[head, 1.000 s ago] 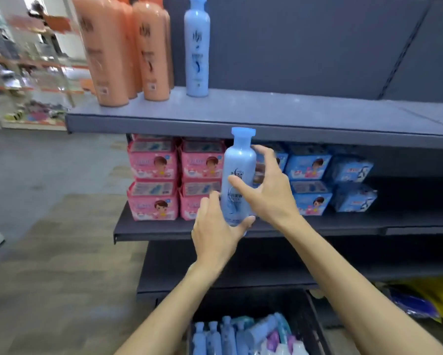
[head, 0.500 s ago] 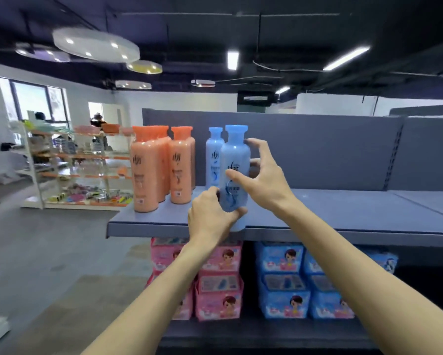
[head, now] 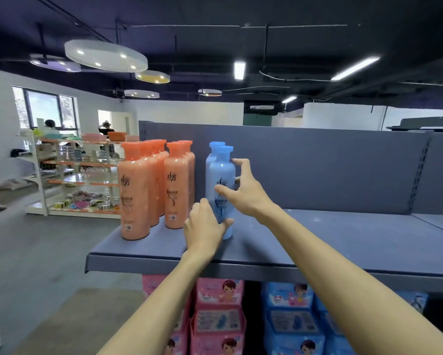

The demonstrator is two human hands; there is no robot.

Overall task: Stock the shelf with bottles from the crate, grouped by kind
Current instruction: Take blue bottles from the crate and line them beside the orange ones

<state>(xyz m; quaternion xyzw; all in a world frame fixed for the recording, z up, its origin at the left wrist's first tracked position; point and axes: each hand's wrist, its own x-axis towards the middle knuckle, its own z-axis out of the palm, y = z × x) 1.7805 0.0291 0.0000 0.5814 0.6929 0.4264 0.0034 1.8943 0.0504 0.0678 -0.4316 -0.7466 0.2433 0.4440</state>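
blue bottle [head: 221, 175] | raised from below shelf [head: 343, 242] | now standing on it

A pale blue plastic bottle with a blue cap [head: 222, 175] is stood upright on the grey metal shelf [head: 343, 239], directly before a second like bottle [head: 213, 149], beside grouped orange plastic bottles [head: 148, 188].

The bottles [head: 134, 190] grouped at left are orange with orange caps; the bottle [head: 223, 175] beside them is pale blue. The shelf [head: 343, 242] is grey-blue, over pink packs [head: 219, 319] and blue packs [head: 292, 321].
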